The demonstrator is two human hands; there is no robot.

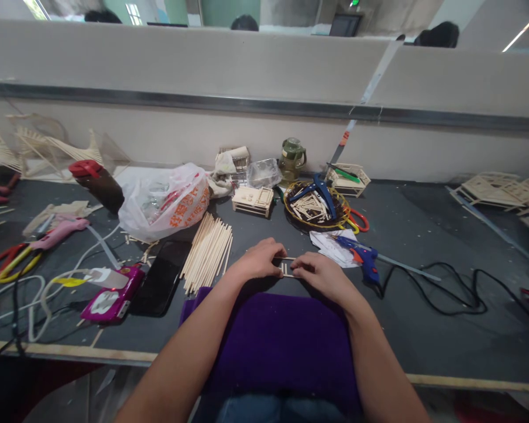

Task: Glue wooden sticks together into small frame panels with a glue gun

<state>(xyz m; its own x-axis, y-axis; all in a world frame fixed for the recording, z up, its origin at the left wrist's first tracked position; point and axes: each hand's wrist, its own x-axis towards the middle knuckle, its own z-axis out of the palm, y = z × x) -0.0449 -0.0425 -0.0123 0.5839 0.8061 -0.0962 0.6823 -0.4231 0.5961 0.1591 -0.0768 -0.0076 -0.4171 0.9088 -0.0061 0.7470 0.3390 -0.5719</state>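
My left hand (261, 259) and my right hand (318, 271) meet over the dark table (423, 235) just past a purple cloth (273, 335). Both pinch a small frame of thin wooden sticks (285, 268) that lies between their fingertips. The left fingers curl onto its left end and the right fingers close on its right end. A loose bundle of long wooden sticks (207, 249) lies just left of my left hand. A blue glue gun (362, 257) rests on white paper right of my right hand.
A black phone (162, 276), a magenta pouch (112, 294), a pink glue gun (57, 232) and white cables lie at left. A plastic bag (165, 200), a small stick model (253, 201), a round basket of sticks (316, 205) and a green jar (292, 155) stand behind. A black cable (445, 288) trails right.
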